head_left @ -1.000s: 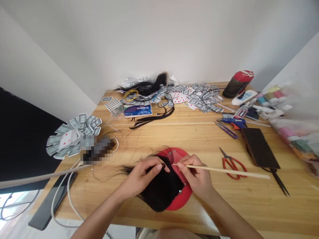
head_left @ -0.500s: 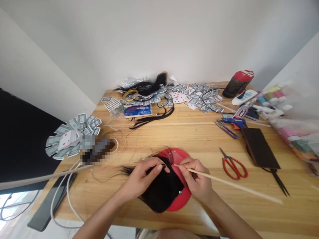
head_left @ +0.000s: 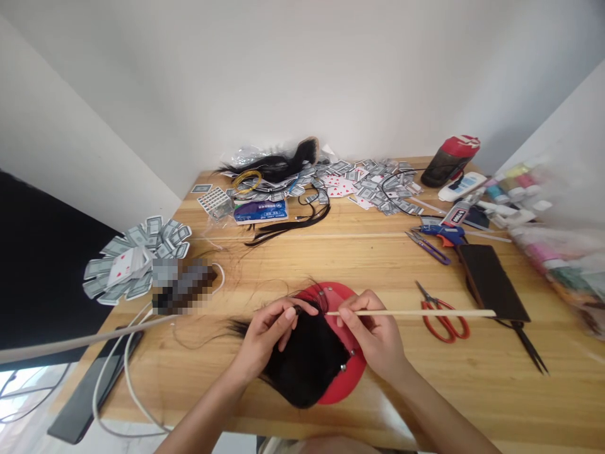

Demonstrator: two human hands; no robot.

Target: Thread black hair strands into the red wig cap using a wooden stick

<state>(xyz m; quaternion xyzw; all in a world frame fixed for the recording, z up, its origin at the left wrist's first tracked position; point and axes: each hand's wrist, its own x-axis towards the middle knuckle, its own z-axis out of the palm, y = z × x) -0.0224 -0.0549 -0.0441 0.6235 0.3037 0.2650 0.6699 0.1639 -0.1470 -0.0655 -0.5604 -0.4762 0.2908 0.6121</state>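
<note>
Thin pale wooden stick [head_left: 411, 313] pinched tight in the right hand [head_left: 373, 334], tip just beside the left hand [head_left: 269, 334], which pinches a small lock of the long black hair piece [head_left: 302, 372] lying on the rounded red board [head_left: 353, 378]

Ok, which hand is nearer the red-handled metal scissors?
Right hand: it is beside the red-handled metal scissors, not touching them. The left hand is farther, beyond the right.

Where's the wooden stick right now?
In the head view, the right hand holds the wooden stick, its far end passing over the red-handled scissors.
</note>
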